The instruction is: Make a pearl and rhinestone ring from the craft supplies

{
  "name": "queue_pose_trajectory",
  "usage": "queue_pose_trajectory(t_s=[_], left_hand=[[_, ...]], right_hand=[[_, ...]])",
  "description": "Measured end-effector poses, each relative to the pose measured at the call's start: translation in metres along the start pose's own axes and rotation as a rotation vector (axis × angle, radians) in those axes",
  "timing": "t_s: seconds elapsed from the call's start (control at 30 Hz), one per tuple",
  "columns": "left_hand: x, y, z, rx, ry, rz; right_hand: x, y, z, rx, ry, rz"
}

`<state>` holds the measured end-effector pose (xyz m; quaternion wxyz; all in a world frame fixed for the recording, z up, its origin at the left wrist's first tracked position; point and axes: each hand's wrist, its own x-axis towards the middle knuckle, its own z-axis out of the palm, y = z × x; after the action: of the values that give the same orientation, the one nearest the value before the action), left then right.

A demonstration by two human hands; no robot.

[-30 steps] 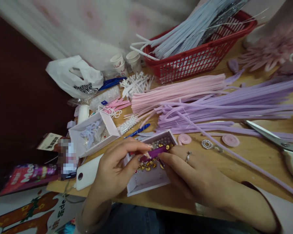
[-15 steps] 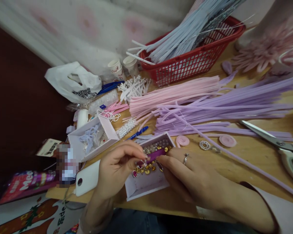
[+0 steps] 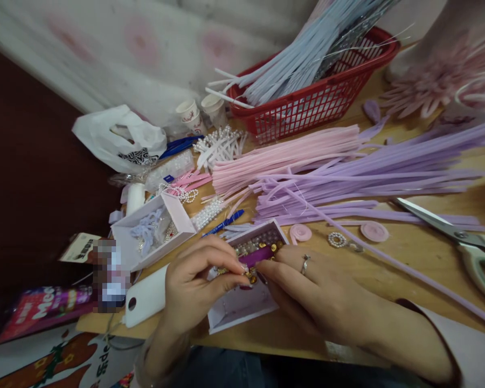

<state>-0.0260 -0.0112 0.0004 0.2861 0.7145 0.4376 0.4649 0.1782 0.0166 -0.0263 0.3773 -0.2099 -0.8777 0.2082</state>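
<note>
Both of my hands work over a small pale lilac box (image 3: 242, 310) at the table's front edge. Inside it lie gold gems (image 3: 253, 276), clear beads (image 3: 262, 238) and a purple strip (image 3: 258, 255). My left hand (image 3: 204, 275) is closed in a pinch, thumb and forefinger together above the gold gems; whatever is between the tips is too small to name. Curled at the box's right side is my right hand (image 3: 311, 283), wearing a ring, its fingertips by the strip and a dark oval gem (image 3: 262, 278). What those fingers hold is mostly hidden.
Behind the box are a blue pen (image 3: 224, 223), purple stems (image 3: 359, 178), pink stems (image 3: 286, 153) and a red basket (image 3: 307, 110). Scissors (image 3: 461, 235) lie at right. To the left are a second box (image 3: 181, 215), a white phone (image 3: 147, 296) and a plastic bag (image 3: 121, 134).
My left thumb and forefinger have come down a little toward the gold gems and now cover several of them. My right hand stays nearly in place. The view has shifted slightly.
</note>
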Motion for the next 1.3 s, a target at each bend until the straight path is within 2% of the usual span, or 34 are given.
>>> queue_pose_trajectory(t_s=[0.13, 0.83, 0.93, 1.1, 1.3], left_hand=[[0.0008, 0.0014, 0.0004, 0.028, -0.027, 0.002], [-0.0001, 0.0007, 0.0018, 0.052, 0.030, 0.071], [0.0001, 0.0005, 0.0013, 0.073, 0.001, 0.073], [0.0008, 0.0020, 0.0010, 0.111, -0.025, 0.048], [-0.0005, 0.0025, 0.0008, 0.189, 0.020, -0.013]], right_hand=[[-0.0008, 0.0004, 0.0003, -0.006, 0.008, -0.014], [-0.0027, 0.0003, 0.0004, 0.014, 0.021, -0.006], [-0.0031, 0.0002, 0.0005, 0.007, 0.024, -0.001], [-0.0036, -0.0006, 0.0024, 0.016, 0.051, 0.014], [-0.0036, -0.0023, 0.0006, 0.025, 0.038, 0.047]])
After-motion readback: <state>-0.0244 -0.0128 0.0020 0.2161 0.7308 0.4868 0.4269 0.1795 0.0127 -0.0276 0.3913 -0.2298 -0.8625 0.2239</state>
